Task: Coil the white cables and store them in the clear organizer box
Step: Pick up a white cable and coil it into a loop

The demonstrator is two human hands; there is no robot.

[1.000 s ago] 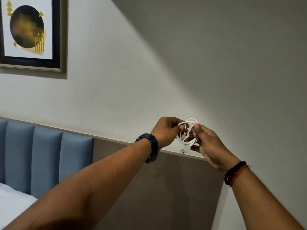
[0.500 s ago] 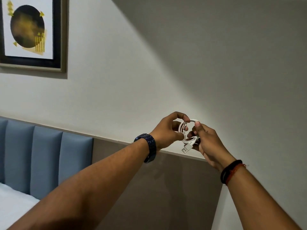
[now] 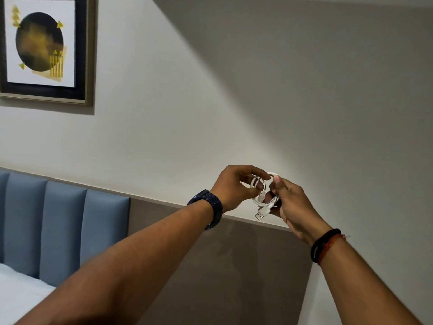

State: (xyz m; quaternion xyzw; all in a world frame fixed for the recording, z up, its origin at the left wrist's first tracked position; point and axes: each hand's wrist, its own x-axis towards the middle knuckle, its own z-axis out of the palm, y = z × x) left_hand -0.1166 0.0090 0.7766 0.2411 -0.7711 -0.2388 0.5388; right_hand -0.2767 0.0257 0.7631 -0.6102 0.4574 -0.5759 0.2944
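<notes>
Both arms reach forward and up, and the white cable (image 3: 263,193) is held in mid-air between the two hands, in front of the wall (image 3: 210,102). It is wound into a small coil of a few loops. The left hand (image 3: 234,187) has its grip closed on the coil's left side, with the index finger arched over the top and the thumb meeting it on the loops. The right hand (image 3: 291,202) has its grip clamped on the right side of the coil, thumb on top and fingers curled behind, so the far part of the loops is hidden by those fingers. A short tail with a USB plug (image 3: 259,215) hangs free below the coil, pointing down and to the left, touching nothing.

A dark blue watch (image 3: 212,205) sits on the left wrist. A black band and a red thread (image 3: 324,246) circle the right wrist.

Behind the hands, a grey panel (image 3: 234,266) covers the lower wall, and its top edge runs just under the coil. To the left, a blue padded headboard (image 3: 61,226) stands against the wall, with a strip of white bed (image 3: 21,294) at the bottom left corner. A framed picture (image 3: 44,48) with a dark circle and gold marks hangs at the upper left, well apart from the hands. A slanted shadow darkens the upper right part of the wall. The left forearm crosses the lower frame and hides part of the panel.
</notes>
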